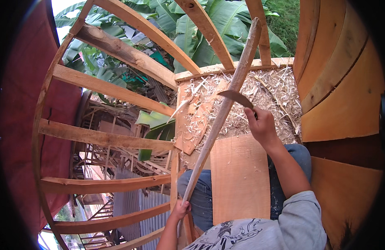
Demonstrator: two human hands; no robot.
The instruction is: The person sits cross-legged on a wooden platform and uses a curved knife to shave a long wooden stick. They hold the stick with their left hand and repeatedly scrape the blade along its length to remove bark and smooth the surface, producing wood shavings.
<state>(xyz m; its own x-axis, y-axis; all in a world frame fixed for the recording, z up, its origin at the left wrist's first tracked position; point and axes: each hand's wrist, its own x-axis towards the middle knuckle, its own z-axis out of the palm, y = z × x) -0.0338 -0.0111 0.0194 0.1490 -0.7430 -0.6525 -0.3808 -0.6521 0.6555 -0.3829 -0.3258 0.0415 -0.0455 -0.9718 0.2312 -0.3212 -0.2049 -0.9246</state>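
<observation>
A long, slender wooden pole (219,118) runs slantwise from beside my left hip up to the wooden railing at the far side. My left hand (182,209) is wrapped round its near end. In my right hand (262,126) I grip a knife with a curved, dark blade (237,98); my fingers hide most of its handle. The blade crosses the pole at its upper half, though I cannot tell whether it is cutting in. Beneath, a pale wooden board (240,179) lies between my legs.
Curly wood shavings (267,93) cover the floor ahead. Wooden slats (109,139) form an open railing on the left and at the far side, with banana leaves (209,29) beyond. A plank wall (344,100) stands close on the right. Dark red sheeting (30,125) hangs at far left.
</observation>
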